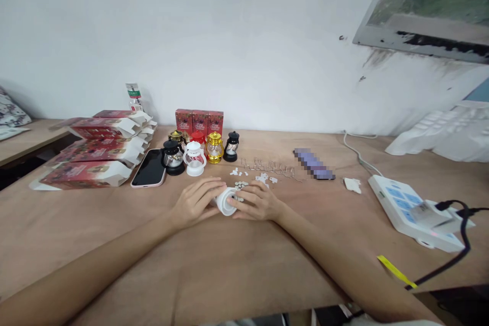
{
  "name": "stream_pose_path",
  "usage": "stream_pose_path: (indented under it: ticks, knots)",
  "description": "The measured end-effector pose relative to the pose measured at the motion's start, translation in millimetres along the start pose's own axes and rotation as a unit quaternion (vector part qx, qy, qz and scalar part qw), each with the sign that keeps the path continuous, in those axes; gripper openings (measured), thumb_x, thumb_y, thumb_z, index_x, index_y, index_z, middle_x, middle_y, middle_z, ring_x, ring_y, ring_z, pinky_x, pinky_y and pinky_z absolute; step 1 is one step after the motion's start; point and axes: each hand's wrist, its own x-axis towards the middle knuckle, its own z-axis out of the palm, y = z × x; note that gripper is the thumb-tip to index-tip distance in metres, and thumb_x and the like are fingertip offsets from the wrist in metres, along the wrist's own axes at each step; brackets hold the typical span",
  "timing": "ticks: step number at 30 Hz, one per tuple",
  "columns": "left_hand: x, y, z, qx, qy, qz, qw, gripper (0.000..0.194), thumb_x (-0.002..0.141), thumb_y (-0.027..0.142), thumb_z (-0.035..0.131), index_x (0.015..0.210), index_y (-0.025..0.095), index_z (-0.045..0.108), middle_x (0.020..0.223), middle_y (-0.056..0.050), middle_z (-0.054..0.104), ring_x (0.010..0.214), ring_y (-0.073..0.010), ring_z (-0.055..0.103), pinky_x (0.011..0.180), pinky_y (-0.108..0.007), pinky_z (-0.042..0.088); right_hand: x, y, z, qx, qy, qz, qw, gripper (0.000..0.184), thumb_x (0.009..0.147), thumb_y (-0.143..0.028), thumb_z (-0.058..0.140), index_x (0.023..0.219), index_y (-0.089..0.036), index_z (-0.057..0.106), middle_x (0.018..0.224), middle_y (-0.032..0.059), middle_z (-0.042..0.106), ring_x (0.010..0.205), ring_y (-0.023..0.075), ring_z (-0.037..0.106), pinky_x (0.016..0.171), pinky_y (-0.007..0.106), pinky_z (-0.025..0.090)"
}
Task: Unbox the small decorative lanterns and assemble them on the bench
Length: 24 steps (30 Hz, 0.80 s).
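A small white lantern (226, 201) lies tipped between my two hands, its round base turned toward me. My left hand (199, 200) is curled around its left side. On the other side, my right hand (256, 200) grips it, a fingertip at the base opening. Just beyond the fingers sit several small round silvery discs (240, 184), partly hidden by my right hand. Small white plastic pieces (263, 178) and thin bent wires (267, 166) are scattered past them. Upright behind my left hand stand more mini lanterns: white (195, 159), black (173, 158), gold (215, 147) and red (198, 137).
Flattened red cartons (91, 173) are piled at the left, beside a phone (148, 168). Three red boxes (199, 121) stand near the wall. To the right are a blurred purple item (314, 164), a white power strip (412, 214) with cables, and a yellow tag (396, 271).
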Motion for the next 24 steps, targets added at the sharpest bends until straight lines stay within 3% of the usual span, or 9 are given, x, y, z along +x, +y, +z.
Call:
stream_pose_path:
  ticks: [8, 13, 17, 24]
  knots:
    - [1, 3, -0.3, -0.051, -0.043, 0.028, 0.997, 0.054, 0.087, 0.029, 0.052, 0.134, 0.012, 0.032, 0.114, -0.016, 0.060, 0.116, -0.0275, 0.052, 0.093, -0.047, 0.048, -2, -8, 2, 0.083, 0.015, 0.035, 0.996, 0.023, 0.078, -0.028, 0.064, 0.100, -0.023, 0.058, 0.100, 0.0088, 0.059, 0.094, 0.0169, 0.058, 0.078, 0.032, 0.051]
    - [1, 4, 1.2, -0.105, -0.094, -0.057, 0.989, 0.063, 0.081, 0.026, 0.056, 0.137, 0.016, 0.028, 0.130, -0.019, 0.045, 0.127, -0.0300, 0.038, 0.099, -0.049, 0.040, -1, -16, 5, 0.137, -0.018, 0.133, 0.981, 0.032, 0.077, -0.024, 0.063, 0.106, -0.021, 0.049, 0.107, 0.0132, 0.056, 0.098, 0.0196, 0.058, 0.076, 0.033, 0.053]
    - [-1, 0, 6.3, -0.074, -0.161, -0.130, 0.976, 0.062, 0.078, 0.027, 0.060, 0.134, 0.019, 0.032, 0.129, -0.017, 0.044, 0.121, -0.0290, 0.043, 0.096, -0.046, 0.041, 5, -19, 5, 0.193, -0.029, 0.211, 0.958, 0.033, 0.077, -0.023, 0.060, 0.105, -0.019, 0.045, 0.100, 0.0122, 0.053, 0.093, 0.0193, 0.057, 0.074, 0.033, 0.053]
    - [-3, -2, 8.5, -0.061, -0.222, -0.147, 0.962, 0.064, 0.076, 0.022, 0.058, 0.134, 0.020, 0.033, 0.129, -0.015, 0.044, 0.120, -0.0299, 0.042, 0.096, -0.046, 0.038, 7, -19, 4, 0.224, -0.052, 0.246, 0.942, 0.032, 0.074, -0.025, 0.063, 0.099, -0.020, 0.044, 0.097, 0.0096, 0.051, 0.091, 0.0201, 0.056, 0.076, 0.036, 0.051]
